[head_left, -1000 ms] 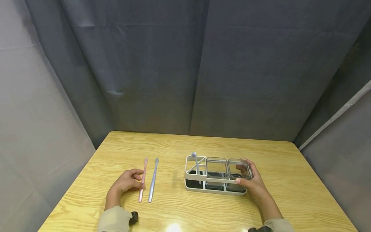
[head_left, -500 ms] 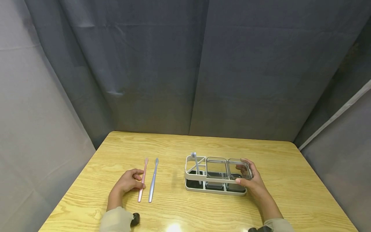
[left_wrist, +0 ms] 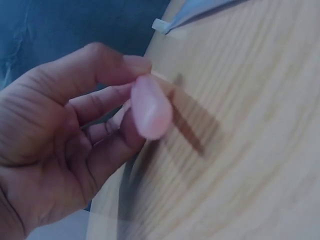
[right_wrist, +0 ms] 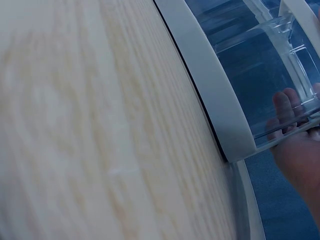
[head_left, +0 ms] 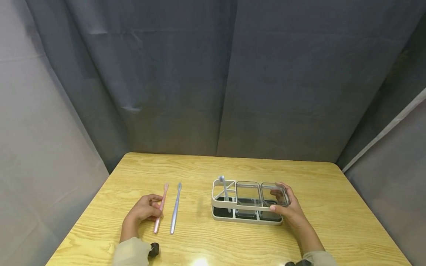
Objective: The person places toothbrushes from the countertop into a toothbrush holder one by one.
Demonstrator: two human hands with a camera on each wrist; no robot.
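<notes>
My left hand point(head_left: 144, 209) pinches a pink toothbrush point(head_left: 160, 208) near its middle, with the handle end point(left_wrist: 150, 107) close to the left wrist camera. A blue-grey toothbrush point(head_left: 175, 208) lies flat on the table just to its right. A white holder point(head_left: 229, 202) stands right of centre with a grey toothbrush point(head_left: 225, 190) upright in its left section and two clear cups point(head_left: 248, 195) in the others. My right hand point(head_left: 288, 207) grips the holder's right end around the right clear cup point(head_left: 274, 195); its fingers point(right_wrist: 287, 112) show through the plastic.
The wooden table point(head_left: 199, 240) is bounded by dark curtains at the back and grey cloth on both sides. Bare wood stretches behind and in front of the holder.
The pink toothbrush has tilted, its head now leaning right and its tail left, as my left hand took hold of it. The right hand has stayed on the holder.
</notes>
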